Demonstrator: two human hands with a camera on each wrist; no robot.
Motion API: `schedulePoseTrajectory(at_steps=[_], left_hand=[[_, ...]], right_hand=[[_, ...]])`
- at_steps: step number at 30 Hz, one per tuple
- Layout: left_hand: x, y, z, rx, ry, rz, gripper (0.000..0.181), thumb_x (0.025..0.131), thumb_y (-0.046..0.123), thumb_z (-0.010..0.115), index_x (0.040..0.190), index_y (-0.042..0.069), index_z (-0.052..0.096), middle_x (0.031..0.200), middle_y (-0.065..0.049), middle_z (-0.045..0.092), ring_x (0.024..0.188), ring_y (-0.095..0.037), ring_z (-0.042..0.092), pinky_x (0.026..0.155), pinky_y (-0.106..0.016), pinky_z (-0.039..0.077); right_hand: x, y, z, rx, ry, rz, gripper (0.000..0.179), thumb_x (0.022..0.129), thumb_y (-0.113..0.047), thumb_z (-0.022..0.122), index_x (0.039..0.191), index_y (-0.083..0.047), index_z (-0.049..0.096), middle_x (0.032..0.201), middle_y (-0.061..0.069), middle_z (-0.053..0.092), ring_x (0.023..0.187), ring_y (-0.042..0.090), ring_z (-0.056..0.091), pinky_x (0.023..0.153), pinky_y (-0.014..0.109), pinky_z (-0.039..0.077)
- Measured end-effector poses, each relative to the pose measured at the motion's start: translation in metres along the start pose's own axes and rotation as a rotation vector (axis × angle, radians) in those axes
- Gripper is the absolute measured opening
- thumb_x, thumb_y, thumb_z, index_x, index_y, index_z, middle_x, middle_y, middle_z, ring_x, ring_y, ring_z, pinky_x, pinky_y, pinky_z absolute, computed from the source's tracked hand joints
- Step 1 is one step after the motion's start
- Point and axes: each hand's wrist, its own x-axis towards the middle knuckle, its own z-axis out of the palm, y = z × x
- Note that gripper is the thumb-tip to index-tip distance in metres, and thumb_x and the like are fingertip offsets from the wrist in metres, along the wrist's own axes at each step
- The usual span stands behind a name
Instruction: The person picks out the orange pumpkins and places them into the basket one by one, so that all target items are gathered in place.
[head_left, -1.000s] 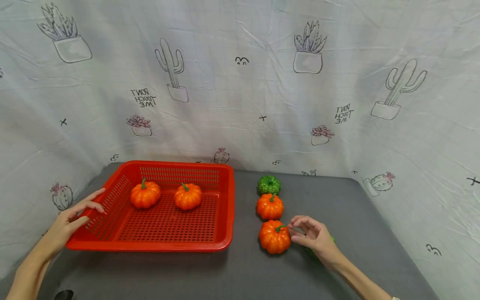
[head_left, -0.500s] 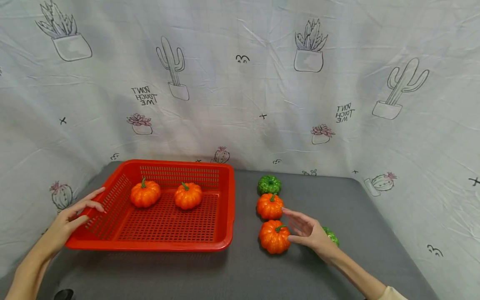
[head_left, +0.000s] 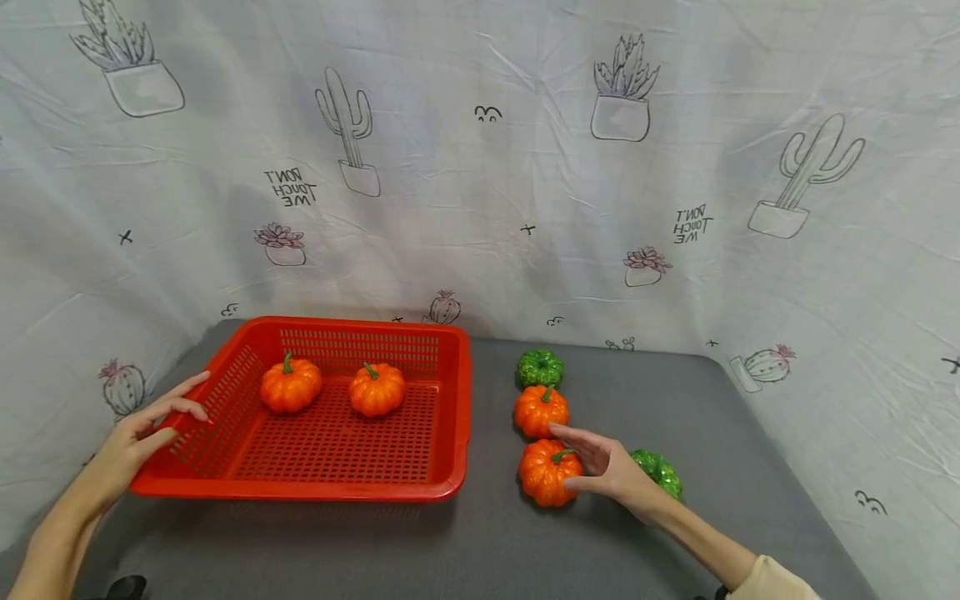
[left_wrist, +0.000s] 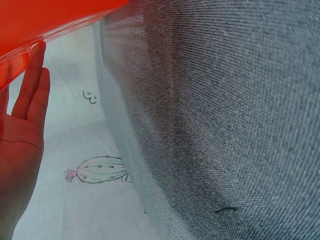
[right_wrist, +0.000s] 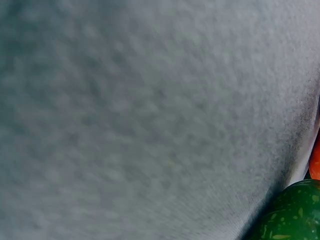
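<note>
In the head view, my left hand (head_left: 138, 437) rests on the left rim of a red plastic basket (head_left: 300, 490). The left wrist view shows straight fingers (left_wrist: 35, 82) against the basket's outer side. Two orange toy pumpkins (head_left: 290, 386) (head_left: 377, 390) sit inside the basket. My right hand (head_left: 611, 475) has thumb and fingers spread at the right side of the front orange pumpkin (head_left: 546, 477); whether they touch it I cannot tell. Behind that one stand another orange pumpkin (head_left: 540, 408) and a green pumpkin (head_left: 539, 369). Another green pumpkin (head_left: 660, 472) is partly hidden behind my right hand.
A grey cloth (head_left: 495, 550) covers the table. A white curtain with cactus drawings (head_left: 480, 183) hangs around its back and sides. At the lower left edge lies a small black object (head_left: 126, 587), partly cut off.
My right hand has spread its fingers and moved left over the front orange pumpkin's right side, revealing more of the green pumpkin behind it. The left hand has stayed on the basket rim.
</note>
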Motion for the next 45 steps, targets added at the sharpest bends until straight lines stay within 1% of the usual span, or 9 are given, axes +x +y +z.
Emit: schedulePoseTrajectory(at_steps=[5,12,17,21,26,31,34,38,45], left_hand=[[-0.001,0.001,0.0,0.002,0.002,-0.01,0.023,0.093,-0.011,0.04,0.106,-0.003,0.057,0.15,0.013,0.033,0.133,0.005,0.025,0.092,-0.009,0.022],[-0.002,0.001,-0.002,-0.015,0.003,-0.012,0.025,0.093,-0.013,0.039,0.106,-0.003,0.057,0.15,0.011,0.033,0.133,0.004,0.025,0.09,-0.012,0.023],[-0.004,0.001,-0.001,-0.025,0.02,-0.009,0.026,0.091,-0.014,0.039,0.105,-0.003,0.058,0.149,0.009,0.035,0.133,0.002,0.026,0.092,-0.01,0.022],[-0.003,0.004,0.0,-0.036,0.005,-0.002,0.025,0.092,-0.014,0.038,0.105,-0.004,0.057,0.15,0.006,0.035,0.135,0.001,0.026,0.091,-0.012,0.024],[0.002,0.006,0.003,-0.035,-0.011,0.003,0.024,0.094,-0.012,0.038,0.105,-0.003,0.057,0.151,0.002,0.034,0.136,0.0,0.025,0.093,-0.011,0.024],[0.003,0.005,0.003,-0.047,-0.006,0.007,0.025,0.093,-0.013,0.038,0.105,-0.002,0.058,0.151,0.003,0.034,0.135,0.0,0.026,0.09,-0.013,0.026],[0.001,0.004,0.002,-0.054,-0.001,-0.009,0.025,0.094,-0.012,0.038,0.106,-0.002,0.058,0.151,0.003,0.034,0.134,0.0,0.026,0.087,-0.015,0.027],[0.0,0.003,0.0,-0.045,0.008,-0.03,0.025,0.094,-0.011,0.038,0.106,-0.002,0.058,0.15,0.007,0.034,0.133,0.002,0.026,0.088,-0.014,0.026],[0.0,0.005,-0.001,-0.031,0.004,-0.053,0.024,0.095,-0.009,0.038,0.107,-0.003,0.057,0.15,0.01,0.033,0.131,0.003,0.026,0.087,-0.014,0.026]], right_hand=[[0.006,0.003,0.002,-0.024,-0.003,0.07,0.063,0.087,0.001,0.065,0.143,0.004,0.037,0.149,0.025,0.032,0.133,0.01,0.039,0.102,0.019,0.033],[0.013,0.005,0.01,-0.09,-0.052,0.049,0.055,0.085,-0.001,0.069,0.135,0.002,0.049,0.144,0.031,0.034,0.133,0.004,0.034,0.1,0.023,0.037],[0.018,0.003,0.014,-0.142,-0.063,0.077,0.053,0.083,-0.003,0.072,0.132,-0.003,0.054,0.143,0.029,0.033,0.129,0.003,0.032,0.097,0.025,0.039],[0.021,0.003,0.016,-0.149,-0.086,0.092,0.051,0.083,-0.006,0.072,0.131,-0.004,0.055,0.146,0.026,0.031,0.128,0.004,0.036,0.095,0.028,0.042],[0.02,0.005,0.018,-0.17,-0.08,0.075,0.049,0.081,-0.008,0.075,0.126,-0.006,0.056,0.147,0.024,0.034,0.128,0.007,0.04,0.092,0.034,0.045],[0.019,0.003,0.02,-0.242,-0.04,0.003,0.04,0.08,-0.007,0.076,0.118,-0.009,0.065,0.132,0.025,0.045,0.122,0.011,0.043,0.089,0.031,0.046],[0.02,0.0,0.02,-0.289,-0.032,-0.053,0.038,0.08,-0.008,0.076,0.117,-0.01,0.068,0.125,0.021,0.047,0.119,0.016,0.042,0.091,0.03,0.044],[0.021,-0.005,0.021,-0.323,-0.022,-0.081,0.037,0.079,-0.008,0.076,0.115,-0.01,0.069,0.122,0.012,0.05,0.117,0.017,0.043,0.092,0.03,0.042],[0.02,-0.01,0.021,-0.285,-0.017,-0.081,0.036,0.08,-0.005,0.075,0.115,-0.008,0.068,0.129,0.026,0.049,0.12,0.017,0.048,0.083,0.033,0.05]])
